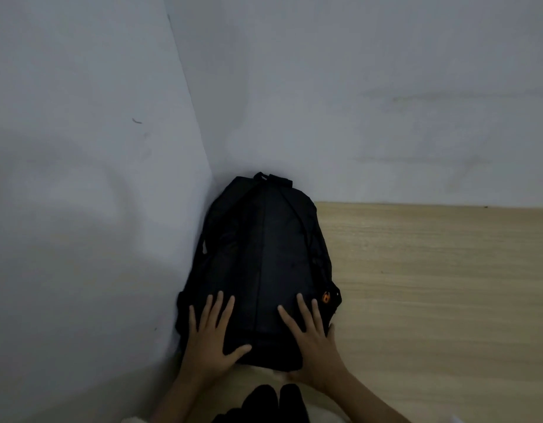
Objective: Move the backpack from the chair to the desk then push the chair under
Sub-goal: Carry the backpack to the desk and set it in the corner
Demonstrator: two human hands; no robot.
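A black backpack (261, 264) with a small orange badge lies flat on the light wooden desk (432, 270), pushed into the corner where two white walls meet, its top handle against the back wall. My left hand (210, 337) rests flat on the bag's near left part, fingers spread. My right hand (309, 340) lies flat on the near right part, thumb wrapped over the bag's right edge. Neither hand grips a strap. The chair is out of view.
A white wall (80, 178) rises directly left of the bag and another white wall (386, 102) stands behind the desk. Dark shapes (273, 401) show at the bottom centre, below the desk's near edge.
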